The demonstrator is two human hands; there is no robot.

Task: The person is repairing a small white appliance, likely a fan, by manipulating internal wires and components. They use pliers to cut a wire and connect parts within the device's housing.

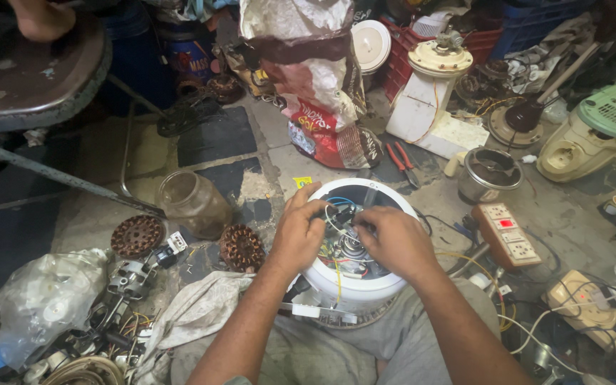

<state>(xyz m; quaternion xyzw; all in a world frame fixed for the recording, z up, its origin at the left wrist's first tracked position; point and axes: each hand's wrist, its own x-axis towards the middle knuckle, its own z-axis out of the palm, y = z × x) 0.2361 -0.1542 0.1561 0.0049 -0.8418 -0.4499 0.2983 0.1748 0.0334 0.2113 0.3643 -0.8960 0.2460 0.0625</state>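
Note:
A round white appliance base (383, 285) rests on my lap, its open underside showing a motor and coloured wires (338, 246). My left hand (296, 232) grips the near-left rim, fingers curled over the edge onto the wires. My right hand (393, 239) reaches into the opening from the right and pinches a thin dark tool or wire among the wiring; what exactly it pinches is hidden by the fingers.
A power strip (506, 232) lies to the right, red-handled pliers (401, 158) behind. A glass jar (194, 203) and two copper motor windings (241, 247) sit left. A printed sack (319, 85), a steel jar (488, 172) and other appliance bodies crowd the back.

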